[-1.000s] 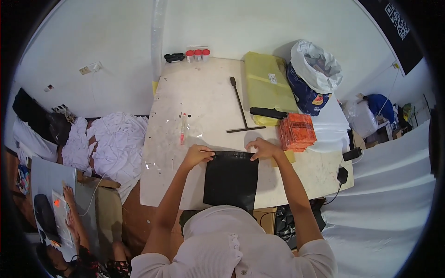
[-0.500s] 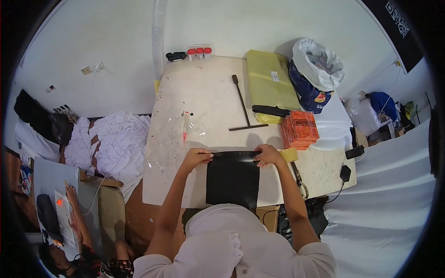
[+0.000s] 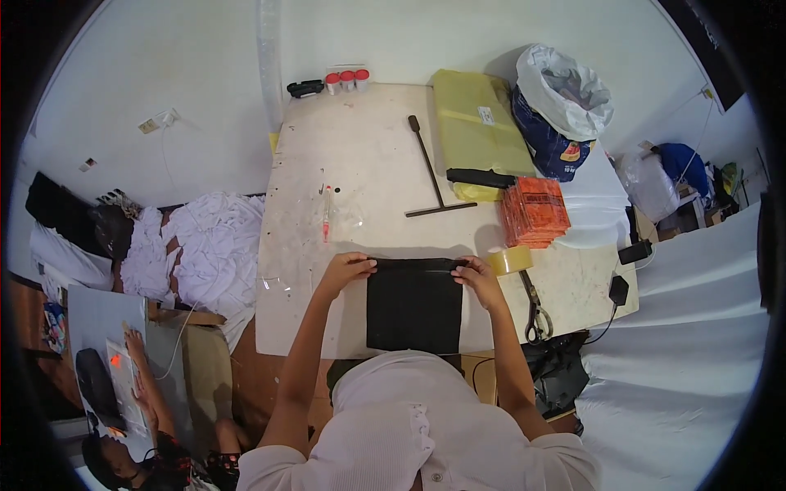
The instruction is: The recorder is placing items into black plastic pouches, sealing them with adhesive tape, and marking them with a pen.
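A flat black plastic sheet (image 3: 413, 313) lies at the front edge of the table, its near edge reaching my shirt. Along its far edge runs a narrow band that looks folded over. My left hand (image 3: 350, 270) pinches the far left corner between thumb and fingers. At the far right corner, my right hand (image 3: 478, 278) grips the same edge, so the band is held straight between both hands. Just beyond my right hand is a roll of yellowish tape (image 3: 509, 261), and scissors (image 3: 535, 315) lie beside my right forearm.
Farther back are a T-shaped metal tool (image 3: 428, 168), a pen (image 3: 327, 214), stacked orange packets (image 3: 535, 213), a yellow package (image 3: 475, 114), a large open bag (image 3: 557, 123) and red-lidded jars (image 3: 347, 81). Another person's hand (image 3: 135, 348) works at a grey table at left.
My right hand has shifted slightly right and now pinches the corner with its fingers less spread. The black sheet lies flatter and less shiny. The whole view has shifted a little.
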Demonstrator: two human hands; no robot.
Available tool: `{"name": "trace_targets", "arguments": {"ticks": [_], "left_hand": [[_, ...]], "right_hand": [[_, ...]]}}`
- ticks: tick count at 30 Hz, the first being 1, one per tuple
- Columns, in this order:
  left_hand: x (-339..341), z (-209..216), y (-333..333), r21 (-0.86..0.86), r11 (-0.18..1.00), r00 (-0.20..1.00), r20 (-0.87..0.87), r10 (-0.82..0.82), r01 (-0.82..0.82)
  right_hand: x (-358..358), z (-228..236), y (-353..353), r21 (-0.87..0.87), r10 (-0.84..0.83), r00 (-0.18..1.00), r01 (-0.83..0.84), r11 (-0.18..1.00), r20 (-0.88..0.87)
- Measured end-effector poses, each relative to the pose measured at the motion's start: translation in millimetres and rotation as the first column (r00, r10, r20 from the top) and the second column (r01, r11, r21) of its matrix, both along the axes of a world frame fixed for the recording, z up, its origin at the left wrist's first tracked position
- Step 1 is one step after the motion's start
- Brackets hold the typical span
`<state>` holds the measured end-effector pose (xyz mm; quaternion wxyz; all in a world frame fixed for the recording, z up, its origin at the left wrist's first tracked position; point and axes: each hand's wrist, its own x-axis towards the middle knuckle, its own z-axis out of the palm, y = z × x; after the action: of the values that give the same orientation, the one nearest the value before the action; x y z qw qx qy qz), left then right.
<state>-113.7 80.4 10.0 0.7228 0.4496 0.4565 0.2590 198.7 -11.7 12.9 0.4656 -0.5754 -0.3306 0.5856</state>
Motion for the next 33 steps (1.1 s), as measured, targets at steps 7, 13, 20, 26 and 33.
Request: {"name": "trace_targets", "arguments": {"ticks": [7,13,20,26,33], "left_hand": [[-1.1,-3.4,0.1,-0.018,1.000,0.999,0.047,-0.014,0.015],[-5.5,-9.0,2.0,-0.050,0.998,0.996,0.087,-0.024,0.028],[-12.5,-3.5,2.4,0.042,0.998,0.997,-0.055,-0.053,0.056],[-14.2,-7.1,4.8,0.180,0.972,0.986,-0.101,-0.134,0.151],[-14.2,-9.0,1.4,0.337,0.913,0.969,-0.168,-0.182,0.230]], "right_hand": [[1.2,-6.7,-11.0,0.102,0.012,0.997,-0.004,0.995,-0.080],[1.1,-10.6,-15.6,0.103,-0.008,0.996,0.018,0.995,-0.093],[2.6,-14.6,-19.7,0.104,-0.021,0.996,0.030,0.994,-0.085],[7.7,-12.4,-24.0,0.113,-0.007,1.000,0.008,0.994,-0.010],[10.5,-4.4,-30.3,0.272,0.006,0.902,-0.137,0.952,0.431]]}}
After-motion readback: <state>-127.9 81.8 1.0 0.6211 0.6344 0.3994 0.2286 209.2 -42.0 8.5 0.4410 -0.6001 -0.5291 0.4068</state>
